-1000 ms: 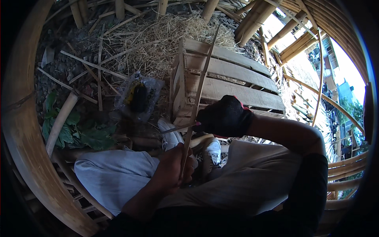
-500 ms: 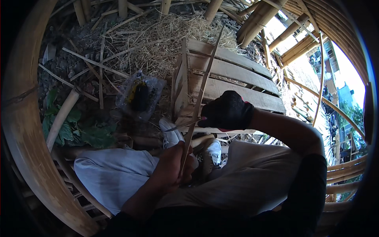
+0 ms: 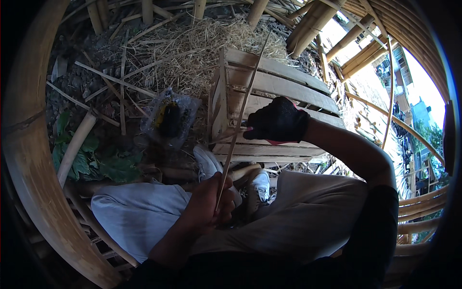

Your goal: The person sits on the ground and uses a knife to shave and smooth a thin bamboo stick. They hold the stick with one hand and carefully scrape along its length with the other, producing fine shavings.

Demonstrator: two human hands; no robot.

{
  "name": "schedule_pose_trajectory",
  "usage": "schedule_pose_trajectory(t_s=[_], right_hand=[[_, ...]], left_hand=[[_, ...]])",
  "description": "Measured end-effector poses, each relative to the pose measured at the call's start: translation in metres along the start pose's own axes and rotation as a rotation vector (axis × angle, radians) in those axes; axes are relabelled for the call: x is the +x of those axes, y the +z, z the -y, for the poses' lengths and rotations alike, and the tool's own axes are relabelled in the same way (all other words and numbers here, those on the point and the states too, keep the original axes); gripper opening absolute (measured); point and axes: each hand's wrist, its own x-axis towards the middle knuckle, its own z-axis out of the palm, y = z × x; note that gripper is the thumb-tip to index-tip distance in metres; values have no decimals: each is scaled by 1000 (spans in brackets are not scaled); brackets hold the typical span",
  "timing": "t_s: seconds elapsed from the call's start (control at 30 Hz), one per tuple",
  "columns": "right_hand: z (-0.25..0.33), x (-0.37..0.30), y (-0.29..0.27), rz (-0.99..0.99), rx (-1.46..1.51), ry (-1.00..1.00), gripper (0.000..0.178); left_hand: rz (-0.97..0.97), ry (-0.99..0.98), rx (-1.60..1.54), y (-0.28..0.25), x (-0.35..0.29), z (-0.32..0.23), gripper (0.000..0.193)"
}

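Note:
A long, thin bamboo strip (image 3: 249, 91) slants up from my lap, its far tip over the wooden crate. My bare left hand (image 3: 206, 198) is closed around the strip's lower end. Farther up, my right hand (image 3: 276, 121), in a black and red glove, is closed on a knife, its handle hidden in the fist. The knife's blade (image 3: 225, 138) points left across the strip and looks blurred; I cannot tell whether its edge touches.
The slatted wooden crate (image 3: 284, 86) stands just beyond my hands. Left of it lies a clear plastic bag (image 3: 171, 118) with something dark and yellow inside. Dry shavings (image 3: 187, 53) cover the ground behind. A thick bamboo pole (image 3: 29, 144) curves along the left, near green leaves (image 3: 115, 164).
My right hand has moved up and slightly away along the strip with the knife. The strip has tilted a little to the left; my left hand keeps its grip.

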Motion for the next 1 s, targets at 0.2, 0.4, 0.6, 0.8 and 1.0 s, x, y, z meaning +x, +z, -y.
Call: schedule_pose_trajectory(t_s=[0.2,0.4,0.6,0.8,1.0], right_hand=[[-72,-1,5,44,-104,271,41],[23,12,-10,223,10,86,41],[-101,-12,14,24,-229,110,18],[0,1,16,55,43,43,33],[-82,-1,3,112,-233,258,40]], left_hand=[[38,37,-7,4,3,-8,36],[108,21,-95,-14,5,-6,34],[190,27,-125,-8,0,-12,30],[225,7,-190,-24,6,-7,30],[143,-16,-112,-3,10,-6,32]])
